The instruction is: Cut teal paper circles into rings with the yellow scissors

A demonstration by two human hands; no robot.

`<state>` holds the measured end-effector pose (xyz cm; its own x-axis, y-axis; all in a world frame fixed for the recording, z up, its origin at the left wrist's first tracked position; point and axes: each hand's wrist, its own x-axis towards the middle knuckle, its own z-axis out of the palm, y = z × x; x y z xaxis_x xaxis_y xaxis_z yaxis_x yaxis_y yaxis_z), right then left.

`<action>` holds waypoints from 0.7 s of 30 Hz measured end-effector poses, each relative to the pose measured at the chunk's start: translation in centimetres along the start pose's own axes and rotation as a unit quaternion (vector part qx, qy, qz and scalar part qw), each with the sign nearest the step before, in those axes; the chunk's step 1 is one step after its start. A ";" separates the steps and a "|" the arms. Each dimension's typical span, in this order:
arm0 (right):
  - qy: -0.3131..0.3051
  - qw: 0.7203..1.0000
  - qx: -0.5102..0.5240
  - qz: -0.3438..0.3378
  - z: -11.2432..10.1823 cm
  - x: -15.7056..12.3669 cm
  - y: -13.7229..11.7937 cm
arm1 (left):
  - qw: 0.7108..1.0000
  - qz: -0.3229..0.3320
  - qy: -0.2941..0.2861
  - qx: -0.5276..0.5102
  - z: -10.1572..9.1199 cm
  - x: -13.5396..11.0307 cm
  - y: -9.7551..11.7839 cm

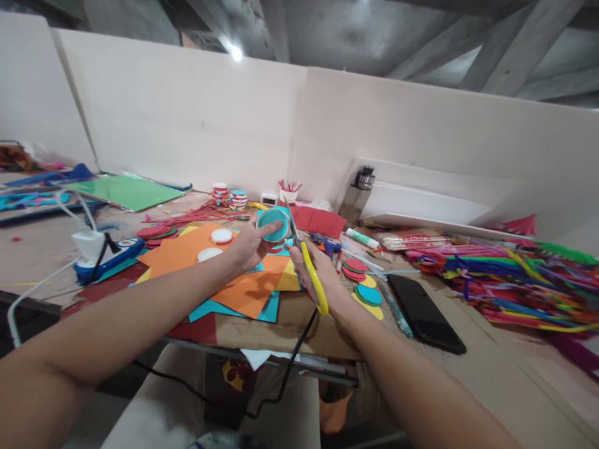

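My left hand [250, 244] is closed around a small round lid covered with teal paper [274, 224], held above the table. My right hand [314, 279] grips yellow-handled scissors [312, 277], whose blades point up at the right edge of the teal disc. Below both hands lie sheets of orange paper [243, 290], teal paper [274, 307] and yellow paper [287, 279]. Two white lids [221, 236] rest on the orange sheet to the left.
Cut paper circles [362, 284] lie right of my hands, beside a black phone [423, 308]. Pipe cleaners [515, 280] are heaped at right. A glue gun [105, 252], green sheet [124, 192], stacked lids [229, 196], water bottle [358, 193] and red paper [321, 219] surround them.
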<state>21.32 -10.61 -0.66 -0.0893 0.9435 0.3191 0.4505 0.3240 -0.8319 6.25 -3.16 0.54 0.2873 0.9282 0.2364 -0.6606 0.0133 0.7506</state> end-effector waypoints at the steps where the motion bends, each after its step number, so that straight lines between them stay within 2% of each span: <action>1: 0.001 1.000 0.000 0.001 0.0 0.0 0.0 | 1.000 0.001 0.000 0.002 0.0 0.0 0.0; 16: 0.002 1.000 -0.002 0.004 -0.1 -0.1 -0.2 | 1.000 0.002 -0.011 0.018 -0.4 0.1 -0.1; 21: 0.016 0.999 -0.032 0.008 -0.2 -0.2 -0.4 | 1.000 -0.005 -0.017 0.022 -0.4 0.2 -0.1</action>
<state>21.38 -10.92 -0.33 -0.0535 0.9452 0.3220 0.5072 0.3035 -0.8066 6.03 -2.83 0.28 0.3172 0.9148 0.2499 -0.6273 0.0048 0.7787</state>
